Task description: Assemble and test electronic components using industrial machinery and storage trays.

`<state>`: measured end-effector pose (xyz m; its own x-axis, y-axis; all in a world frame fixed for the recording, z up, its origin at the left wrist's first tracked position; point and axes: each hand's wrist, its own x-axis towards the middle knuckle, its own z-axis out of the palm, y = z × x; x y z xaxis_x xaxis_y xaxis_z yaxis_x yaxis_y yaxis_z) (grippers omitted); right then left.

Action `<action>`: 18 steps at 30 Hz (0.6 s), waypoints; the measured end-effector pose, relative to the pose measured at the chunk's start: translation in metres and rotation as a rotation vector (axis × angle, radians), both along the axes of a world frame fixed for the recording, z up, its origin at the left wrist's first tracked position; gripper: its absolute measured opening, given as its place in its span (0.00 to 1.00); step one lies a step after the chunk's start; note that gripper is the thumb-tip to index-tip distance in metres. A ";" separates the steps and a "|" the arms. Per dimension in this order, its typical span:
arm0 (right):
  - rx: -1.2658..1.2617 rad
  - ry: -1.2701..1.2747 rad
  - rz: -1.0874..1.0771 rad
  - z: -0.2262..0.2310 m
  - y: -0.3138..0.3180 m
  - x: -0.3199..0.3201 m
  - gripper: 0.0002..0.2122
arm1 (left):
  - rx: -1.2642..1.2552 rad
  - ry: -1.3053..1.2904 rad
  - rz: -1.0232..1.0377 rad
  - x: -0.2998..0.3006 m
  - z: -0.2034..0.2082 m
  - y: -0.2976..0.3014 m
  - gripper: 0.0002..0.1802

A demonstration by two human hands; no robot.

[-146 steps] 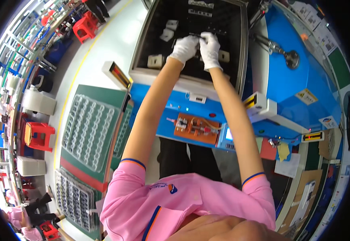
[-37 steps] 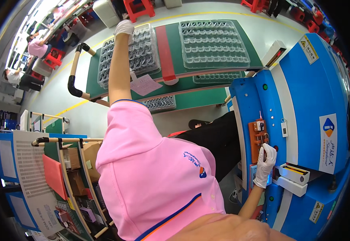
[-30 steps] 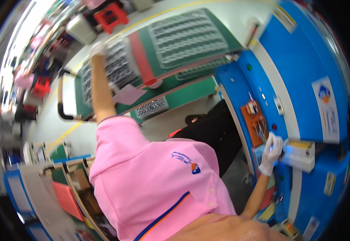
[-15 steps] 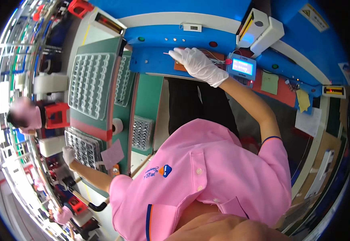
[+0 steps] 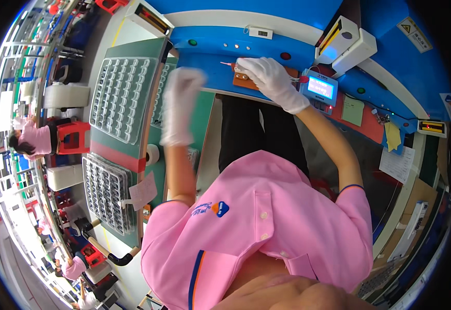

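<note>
My left hand (image 5: 184, 98), in a white glove, is raised between the trays and the blue workstation. Motion smears its fingers, and I cannot tell whether it holds anything. My right hand (image 5: 271, 82), also gloved in white, is closed over an orange-brown fixture (image 5: 242, 81) on the blue bench. Its fingers are pressed together and bent down, hiding what they grip, if anything. A thin pink-tipped piece (image 5: 226, 63) sticks out to the left of the fixture. At the left lies a stack of clear trays with dark parts (image 5: 106, 194); behind it is another clear compartmented tray (image 5: 119, 98).
A small blue box with a lit screen (image 5: 320, 88) stands right of the fixture. White sensor housings (image 5: 347, 44) rise at the bench's right end. A tape roll (image 5: 153, 154) sits by the tray table's edge. Far left, a person (image 5: 34, 139) sits on a red stool (image 5: 74, 138).
My left hand has swung from the stacked trays at lower left up toward the blue bench. My right hand stays over the fixture. The view has shifted slightly.
</note>
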<state>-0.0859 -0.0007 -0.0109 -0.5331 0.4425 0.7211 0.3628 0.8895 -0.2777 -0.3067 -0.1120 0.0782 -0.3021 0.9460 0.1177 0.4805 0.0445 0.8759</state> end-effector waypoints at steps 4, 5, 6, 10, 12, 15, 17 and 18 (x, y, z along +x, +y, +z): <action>-0.002 0.012 -0.047 0.024 -0.028 0.041 0.16 | 0.143 -0.287 -0.087 0.076 -0.088 0.064 0.20; -0.032 0.026 -0.059 0.026 -0.034 0.054 0.16 | 0.278 0.041 -0.065 0.077 -0.099 0.072 0.19; -0.074 0.017 -0.095 0.027 -0.040 0.067 0.15 | 0.405 0.368 -0.041 0.079 -0.112 0.077 0.19; -0.233 0.081 -0.179 0.012 -0.056 0.109 0.17 | 0.400 0.665 0.091 0.084 -0.131 0.075 0.13; -0.265 0.104 -0.179 0.008 -0.057 0.121 0.17 | 0.422 0.638 0.108 0.082 -0.134 0.075 0.12; -0.310 0.147 -0.169 0.006 -0.056 0.124 0.17 | 0.414 0.530 0.110 0.081 -0.133 0.075 0.13; -0.272 0.199 -0.175 0.002 -0.054 0.119 0.16 | 0.385 0.516 0.120 0.082 -0.132 0.071 0.13; -0.273 0.198 -0.171 0.001 -0.053 0.115 0.16 | 0.358 0.502 0.124 0.084 -0.131 0.069 0.13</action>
<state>0.0296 -0.0536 -0.0102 -0.2971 0.7029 0.6463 0.4152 0.7046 -0.5755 -0.2231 -0.0426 -0.0524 -0.2330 0.7832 0.5764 0.8473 -0.1274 0.5156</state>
